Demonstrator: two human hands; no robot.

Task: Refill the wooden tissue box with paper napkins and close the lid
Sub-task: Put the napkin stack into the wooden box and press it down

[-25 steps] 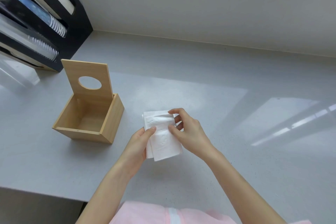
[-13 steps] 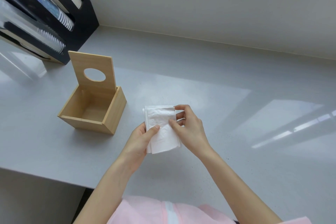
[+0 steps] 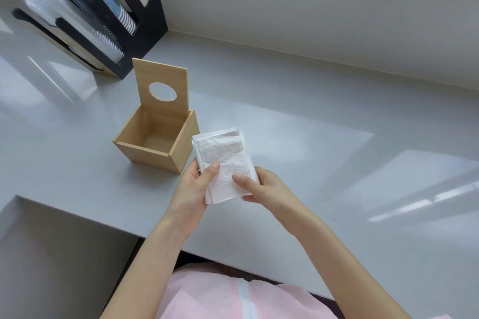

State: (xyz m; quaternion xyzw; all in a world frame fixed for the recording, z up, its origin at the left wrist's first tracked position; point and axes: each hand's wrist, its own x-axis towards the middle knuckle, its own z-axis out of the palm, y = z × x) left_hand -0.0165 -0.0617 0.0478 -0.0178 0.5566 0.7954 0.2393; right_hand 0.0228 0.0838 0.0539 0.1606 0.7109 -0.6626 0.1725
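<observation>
Head view looks down on a grey countertop (image 3: 298, 153) where both bare hands hold a small stack of white paper napkins (image 3: 223, 160) just above the surface. The left hand (image 3: 193, 189) grips the stack's lower left edge: its thumb presses on the top napkin near the left margin, and the remaining fingers curl underneath, out of sight. The right hand (image 3: 267, 188) holds the lower right corner, thumb lying flat across the top sheet and pointing toward the left thumb, with fingers wrapped under the stack; only part of them shows below the paper's right edge. Both hands are closed on the napkins, thumbs near each other but apart. The upper half of the stack sticks out past the fingers, away from the person, its sheets slightly fanned and uneven at the top.

Just beside the stack, to its left, stands the wooden tissue box (image 3: 155, 147), its right wall close to the napkins' left edge; I cannot tell whether they touch. The box is open and its inside shows bare wood. Its lid (image 3: 162, 88), with a round hole, stands upright at the far side. Behind the box, against the wall, sits a black rack (image 3: 153, 21) holding sleeves of cups.
</observation>
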